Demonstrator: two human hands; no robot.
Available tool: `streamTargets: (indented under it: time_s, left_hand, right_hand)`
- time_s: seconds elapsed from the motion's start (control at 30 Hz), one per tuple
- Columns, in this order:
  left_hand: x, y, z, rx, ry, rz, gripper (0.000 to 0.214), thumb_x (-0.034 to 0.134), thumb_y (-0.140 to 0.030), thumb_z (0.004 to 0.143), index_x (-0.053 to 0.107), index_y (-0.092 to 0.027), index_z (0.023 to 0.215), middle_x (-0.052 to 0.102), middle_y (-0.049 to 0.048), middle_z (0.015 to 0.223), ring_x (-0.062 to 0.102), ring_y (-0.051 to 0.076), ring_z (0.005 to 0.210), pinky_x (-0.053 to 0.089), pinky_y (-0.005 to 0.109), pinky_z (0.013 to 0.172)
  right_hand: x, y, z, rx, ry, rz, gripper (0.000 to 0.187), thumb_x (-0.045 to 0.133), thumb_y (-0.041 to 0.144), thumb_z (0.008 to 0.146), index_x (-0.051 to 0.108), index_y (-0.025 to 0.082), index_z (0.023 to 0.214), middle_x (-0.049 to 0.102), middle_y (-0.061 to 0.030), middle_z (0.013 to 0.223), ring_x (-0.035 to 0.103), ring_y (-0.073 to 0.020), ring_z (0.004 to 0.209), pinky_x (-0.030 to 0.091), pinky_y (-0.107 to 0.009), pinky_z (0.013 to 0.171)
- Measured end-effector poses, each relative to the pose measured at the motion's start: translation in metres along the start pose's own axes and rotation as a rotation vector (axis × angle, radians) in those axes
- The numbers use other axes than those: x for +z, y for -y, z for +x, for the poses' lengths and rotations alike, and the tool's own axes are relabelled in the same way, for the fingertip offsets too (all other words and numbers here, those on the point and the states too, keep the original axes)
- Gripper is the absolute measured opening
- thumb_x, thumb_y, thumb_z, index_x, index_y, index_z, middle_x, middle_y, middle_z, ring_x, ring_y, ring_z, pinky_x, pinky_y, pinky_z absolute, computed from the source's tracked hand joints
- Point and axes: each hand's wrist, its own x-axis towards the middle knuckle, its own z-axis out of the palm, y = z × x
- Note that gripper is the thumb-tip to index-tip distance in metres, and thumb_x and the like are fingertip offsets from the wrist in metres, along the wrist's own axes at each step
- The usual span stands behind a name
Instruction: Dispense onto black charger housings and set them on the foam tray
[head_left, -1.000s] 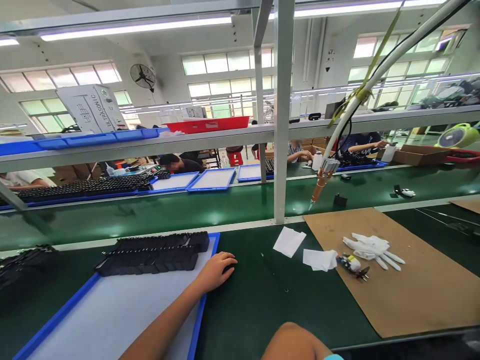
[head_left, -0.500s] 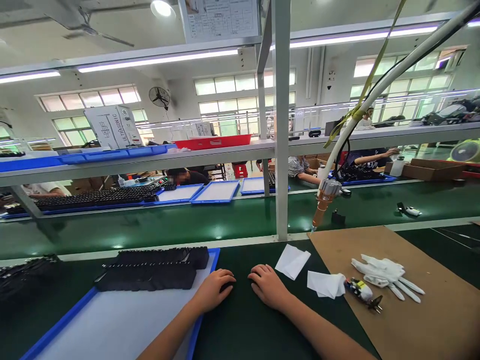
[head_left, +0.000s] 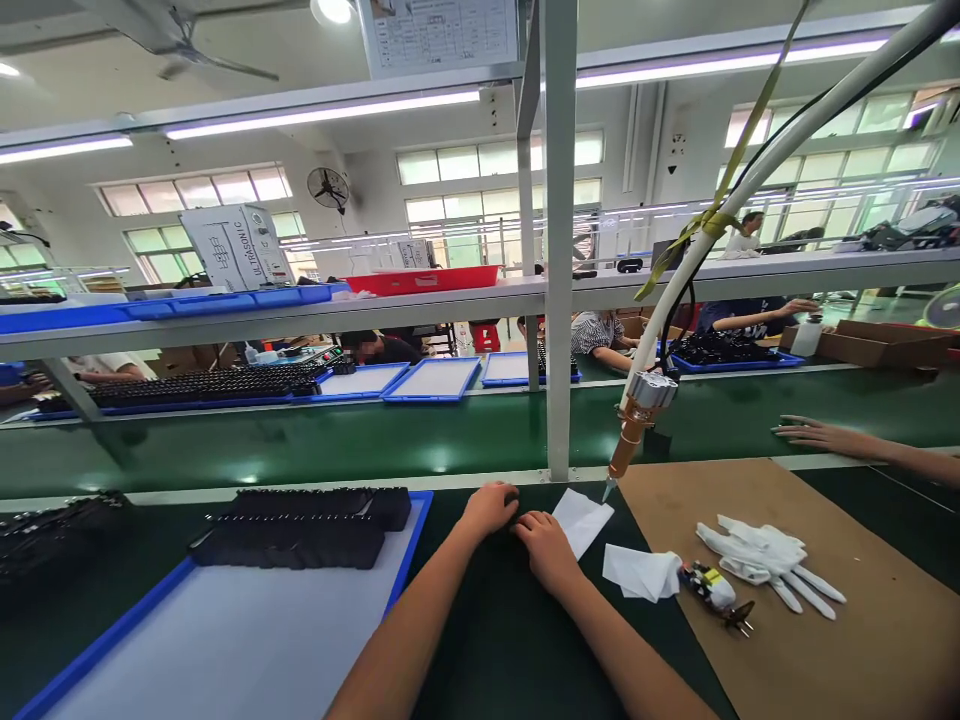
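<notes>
My left hand (head_left: 491, 508) is over the dark green work surface, palm down with fingers loosely bent and the thumb apart. Close beside it, my right hand (head_left: 549, 552) also has loosely curved fingers; no object shows in either hand. A white paper sheet (head_left: 582, 520) lies just right of my right hand, and a second folded sheet (head_left: 637, 572) is nearer me. Touching that sheet is a small circuit board with a two-pin plug (head_left: 712, 590). White gloves (head_left: 757, 555) lie spread on the brown board (head_left: 810, 640).
At left, a blue-rimmed tray (head_left: 105, 625) bears rows of black casings (head_left: 292, 540). A nozzle on a thick hose (head_left: 628, 430) hangs above the papers. A metal post (head_left: 559, 300) rises ahead. A co-worker's hand (head_left: 821, 436) reaches over the green conveyor belt (head_left: 465, 425).
My left hand has moved forward and right, close to my right hand. A co-worker's hand has come in from the right over the belt, where small black and white parts lay.
</notes>
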Motion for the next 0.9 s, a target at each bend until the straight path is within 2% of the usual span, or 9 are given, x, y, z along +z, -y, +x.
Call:
streamTargets:
  time_s: [0.1,0.17,0.27,0.4,0.5,0.67,0.8,0.87,0.9]
  left_hand:
    - [0.028,-0.010,0.016,-0.129,-0.109,-0.023,0.042,0.046,-0.030,0.091,0.056,-0.018,0.130,0.051,0.0158,0.140,0.043,0.031,0.133,0.033,0.050,0.109]
    - [0.041,-0.007,0.018,-0.174,-0.134,-0.042,0.044,0.047,-0.032,0.092,0.055,-0.017,0.132,0.044,0.0181,0.145,0.036,0.034,0.137,0.026,0.056,0.111]
    - [0.050,0.005,0.018,-0.166,-0.128,-0.072,0.043,0.053,-0.036,0.090,0.057,-0.022,0.130,0.044,0.0142,0.146,0.036,0.031,0.138,0.025,0.053,0.113]
    - [0.051,0.015,0.017,-0.154,-0.127,-0.079,0.042,0.053,-0.037,0.089,0.058,-0.025,0.129,0.046,0.0090,0.146,0.037,0.025,0.137,0.025,0.045,0.115]
    - [0.051,0.015,0.016,-0.168,-0.140,-0.070,0.041,0.054,-0.036,0.089,0.059,-0.025,0.128,0.048,0.0087,0.144,0.040,0.026,0.135,0.027,0.044,0.114]
    - [0.047,0.016,0.019,-0.161,-0.169,-0.076,0.039,0.054,-0.031,0.088,0.062,-0.021,0.125,0.050,0.0122,0.142,0.044,0.029,0.132,0.030,0.046,0.110]
    - [0.040,0.021,0.022,-0.110,-0.189,-0.129,0.033,0.048,-0.024,0.089,0.066,-0.015,0.116,0.059,0.0126,0.131,0.053,0.026,0.123,0.038,0.037,0.106]
    - [0.037,0.026,0.022,-0.121,-0.237,-0.163,0.037,0.040,-0.020,0.091,0.065,-0.013,0.116,0.061,0.0128,0.127,0.058,0.025,0.115,0.044,0.036,0.098]
    - [0.036,0.028,0.023,-0.150,-0.324,-0.201,0.036,0.039,-0.020,0.090,0.066,-0.016,0.114,0.064,0.0103,0.123,0.060,0.025,0.110,0.047,0.035,0.093]
  right_hand:
    - [-0.002,0.004,-0.003,0.028,-0.025,-0.012,0.044,0.039,0.001,0.082,0.068,0.023,0.107,0.067,-0.0082,0.114,0.055,-0.0257,0.117,0.032,-0.048,0.109]
    - [-0.001,0.011,-0.005,0.022,-0.033,-0.012,0.040,0.041,0.004,0.084,0.067,0.023,0.108,0.066,-0.0071,0.116,0.055,-0.0237,0.118,0.029,-0.046,0.113]
    - [0.002,0.022,-0.009,0.000,-0.034,0.026,0.035,0.042,0.010,0.086,0.063,0.021,0.113,0.064,-0.0084,0.120,0.055,-0.0230,0.118,0.028,-0.045,0.114]
    - [0.003,0.029,-0.012,-0.006,-0.012,0.080,0.039,0.046,0.010,0.081,0.058,0.017,0.117,0.059,-0.0126,0.126,0.056,-0.0265,0.116,0.037,-0.046,0.108]
    - [0.002,0.030,-0.012,-0.006,-0.003,0.095,0.039,0.050,0.012,0.079,0.057,0.014,0.118,0.060,-0.0132,0.122,0.057,-0.0267,0.112,0.043,-0.042,0.101]
    - [0.000,0.030,-0.010,-0.021,-0.003,0.059,0.038,0.055,0.020,0.080,0.056,0.015,0.117,0.064,-0.0103,0.114,0.058,-0.0242,0.109,0.045,-0.038,0.099]
    - [0.004,0.030,-0.007,-0.006,-0.002,-0.011,0.039,0.056,0.027,0.081,0.056,0.015,0.118,0.064,-0.0100,0.113,0.059,-0.0235,0.107,0.047,-0.036,0.095]
    - [0.007,0.029,-0.005,-0.083,0.007,-0.084,0.032,0.052,0.030,0.084,0.060,0.016,0.112,0.065,-0.0087,0.111,0.061,-0.0230,0.103,0.048,-0.036,0.092]
    - [0.008,0.029,-0.005,-0.118,-0.007,-0.131,0.032,0.050,0.031,0.086,0.061,0.017,0.112,0.064,-0.0088,0.115,0.061,-0.0234,0.102,0.049,-0.037,0.090]
